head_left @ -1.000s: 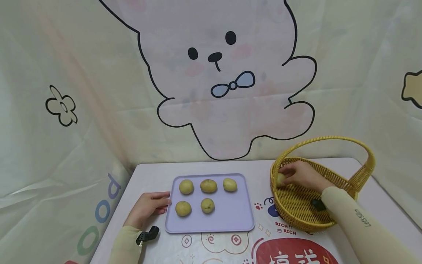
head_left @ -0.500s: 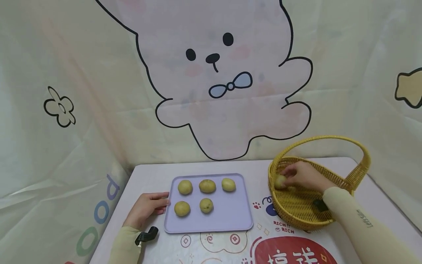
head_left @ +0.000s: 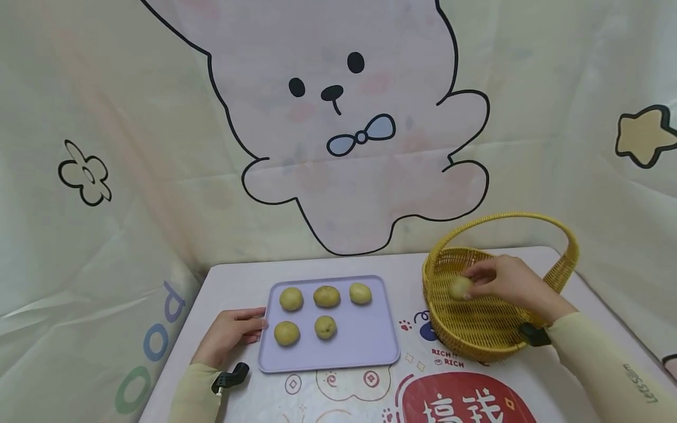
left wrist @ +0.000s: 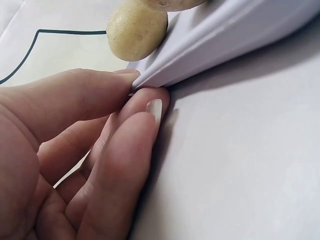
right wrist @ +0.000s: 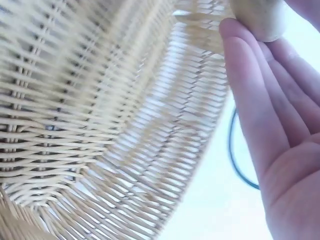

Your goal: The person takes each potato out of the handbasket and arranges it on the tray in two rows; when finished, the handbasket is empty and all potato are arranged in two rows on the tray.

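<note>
My right hand (head_left: 510,286) holds a small potato (head_left: 459,288) between thumb and fingers, over the inside of a yellow wicker basket (head_left: 483,329) with a tall arched handle. In the right wrist view, the held potato (right wrist: 260,17) is partly cut off at the top, beside the woven wall. At the other side, my left hand (head_left: 226,333) pinches the left edge of a pale purple tray (head_left: 365,341). The left wrist view shows the thumb on the tray's rim (left wrist: 205,55) and fingertips beneath it. Several potatoes lie on the tray in two rows, among them a rounded one (head_left: 287,333).
The white table (head_left: 243,399) bears a printed cloth with a red patch (head_left: 465,399) in front of the basket. A cartoon-printed curtain (head_left: 365,182) hangs close behind the table's back edge. Black wrist mounts (head_left: 230,378) stick out from both sleeves.
My right hand has drawn the potato away from the basket's left wall and raised it. The left hand stays at the tray's edge. The head view has shifted slightly to the right.
</note>
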The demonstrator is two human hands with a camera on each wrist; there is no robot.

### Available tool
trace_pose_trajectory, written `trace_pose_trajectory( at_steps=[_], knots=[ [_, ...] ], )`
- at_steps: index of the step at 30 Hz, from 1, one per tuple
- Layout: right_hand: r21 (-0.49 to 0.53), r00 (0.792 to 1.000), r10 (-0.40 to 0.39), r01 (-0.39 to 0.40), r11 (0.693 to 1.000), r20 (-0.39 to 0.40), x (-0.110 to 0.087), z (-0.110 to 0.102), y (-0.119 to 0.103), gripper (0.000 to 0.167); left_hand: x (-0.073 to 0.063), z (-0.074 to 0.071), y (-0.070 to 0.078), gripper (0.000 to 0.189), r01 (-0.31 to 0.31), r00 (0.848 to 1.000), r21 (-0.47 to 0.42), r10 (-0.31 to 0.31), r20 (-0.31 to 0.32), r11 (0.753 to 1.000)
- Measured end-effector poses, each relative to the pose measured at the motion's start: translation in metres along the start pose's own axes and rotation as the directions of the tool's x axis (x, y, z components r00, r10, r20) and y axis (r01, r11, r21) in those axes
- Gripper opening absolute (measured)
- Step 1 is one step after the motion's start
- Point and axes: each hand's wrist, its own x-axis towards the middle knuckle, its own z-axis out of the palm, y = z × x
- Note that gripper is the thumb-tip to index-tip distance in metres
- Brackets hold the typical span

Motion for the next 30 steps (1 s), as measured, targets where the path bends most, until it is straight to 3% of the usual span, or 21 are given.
trace_pose_trajectory(
  at_steps=[8,16,23,30],
  knots=[
    [0.039,1.0,0.01,-0.009,0.999,-0.012,-0.028,-0.007,-0.034,0.058,-0.001,-0.002,-0.001,0.052,0.008,1.0,0.0,-0.008,-0.003,1.0],
    [0.199,1.0,0.012,-0.007,0.98,-0.026,-0.046,0.021,-0.071,0.053,-0.001,-0.001,0.003,0.051,-0.002,1.0,-0.02,0.002,0.007,1.0],
    [0.386,1.0,-0.01,0.007,0.923,0.005,-0.035,0.066,-0.102,0.052,0.0,-0.002,0.003,0.051,-0.012,1.0,-0.039,0.012,0.001,0.999],
    [0.471,0.997,-0.074,0.061,0.88,0.009,-0.007,0.113,-0.117,0.048,-0.002,-0.002,0.003,0.048,-0.012,1.0,-0.062,0.012,-0.001,0.998]
  ],
)
